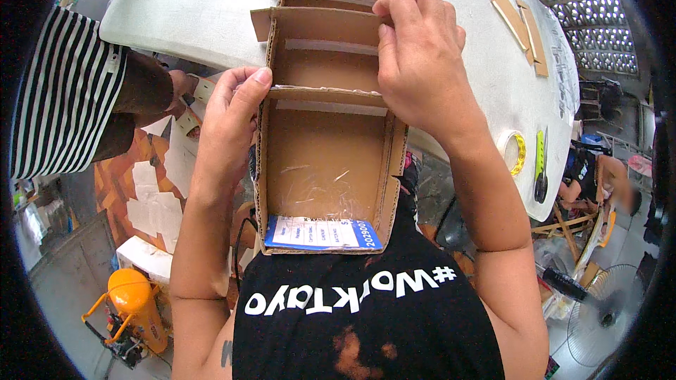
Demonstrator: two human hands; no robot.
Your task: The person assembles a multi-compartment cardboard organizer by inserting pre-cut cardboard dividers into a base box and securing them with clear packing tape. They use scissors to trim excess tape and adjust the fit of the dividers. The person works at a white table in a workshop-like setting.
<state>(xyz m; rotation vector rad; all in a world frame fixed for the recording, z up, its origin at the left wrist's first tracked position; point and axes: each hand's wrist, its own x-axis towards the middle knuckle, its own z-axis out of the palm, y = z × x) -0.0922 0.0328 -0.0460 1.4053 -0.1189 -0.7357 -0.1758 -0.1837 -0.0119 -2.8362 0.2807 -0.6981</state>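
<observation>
A long open cardboard box (pixel 324 158) reaches from my chest out over the white table. Cardboard dividers (pixel 327 96) cross it, and some ends stick out past its side walls. A blue and white label (pixel 324 232) lies at the near end beside glossy clear tape. My left hand (pixel 239 98) grips the left wall by the nearest divider, its thumb on the top edge. Across from it, my right hand (pixel 422 56) is closed over the right wall between two dividers, fingers curled and fingertips partly hidden.
On the white table (pixel 190 7) lie cardboard strips (pixel 517 24), a yellow tape roll (pixel 512 153) and green-and-black scissors (pixel 541 165). A person in striped clothing (pixel 67 91) is at left, another person (pixel 612 183) at right. An orange tank (pixel 134 292) and a fan (pixel 604 317) stand lower down.
</observation>
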